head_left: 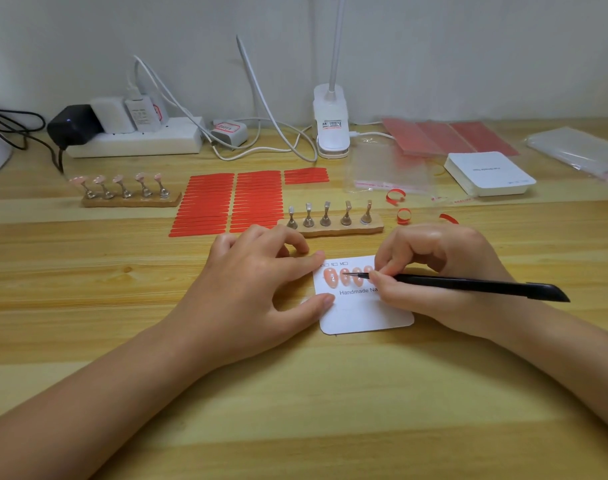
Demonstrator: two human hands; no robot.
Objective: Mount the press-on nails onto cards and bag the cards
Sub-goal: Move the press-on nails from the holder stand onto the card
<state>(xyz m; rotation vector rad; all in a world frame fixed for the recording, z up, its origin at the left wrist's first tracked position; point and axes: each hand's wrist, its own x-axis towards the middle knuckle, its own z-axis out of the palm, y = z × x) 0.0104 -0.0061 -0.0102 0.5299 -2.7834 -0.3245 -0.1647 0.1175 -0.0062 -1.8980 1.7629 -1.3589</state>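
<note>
Four peach oval press-on nails (pixel 345 276) lie in a row on the white square paper card (pixel 361 318), which sits on the light wooden table (pixel 295 393) between the two hands. The left hand (pixel 257 282), at nine o'clock of the card, pins its edge with fingertip and thumb, fingers fairly straight. The right hand (pixel 434 282), at three o'clock, is clamped around a thin black pointed tool (pixel 468 285), whose tip touches the second nail. At twelve o'clock stands a wooden stand with five bare metal holders (pixel 330 221). I think the risk is this: too strong pressing with the tip may push a nail crooked, or scratch its glossy surface, and the card may slide if the left fingers relax.
</note>
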